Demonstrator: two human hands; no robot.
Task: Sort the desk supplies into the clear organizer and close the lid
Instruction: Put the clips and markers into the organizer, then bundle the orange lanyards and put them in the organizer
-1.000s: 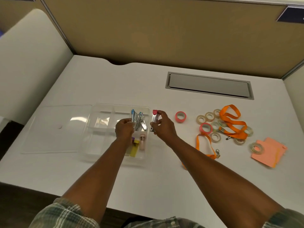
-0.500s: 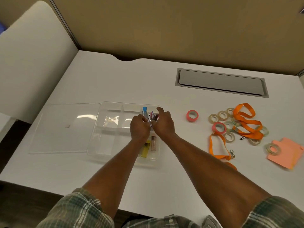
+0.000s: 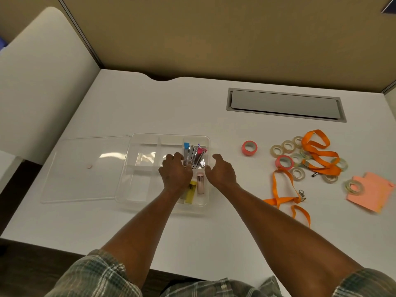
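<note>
A clear divided organizer (image 3: 145, 189) sits on the white desk, its flat clear lid (image 3: 85, 168) lying to its left. In its far right compartment stands a bunch of small staplers (image 3: 194, 154) with blue and pink ends. My left hand (image 3: 176, 173) rests over the organizer, its fingers against the lower end of the staplers. My right hand (image 3: 220, 171) hovers just right of the organizer's rim, fingers spread, holding nothing. Yellow and pink small items (image 3: 196, 187) lie in the near right compartment. Tape rolls (image 3: 249, 147), orange lanyards (image 3: 317, 155) and orange sticky notes (image 3: 368, 190) lie to the right.
A grey cable hatch (image 3: 285, 105) is set into the desk at the back right. Tan partition walls stand behind the desk. A pale chair back (image 3: 38, 82) rises at the left. The desk's front edge runs below my forearms.
My right hand carried a pink-ended stapler left into the organizer's far right compartment, let it go and drew back to the right. My left hand stayed by the staplers.
</note>
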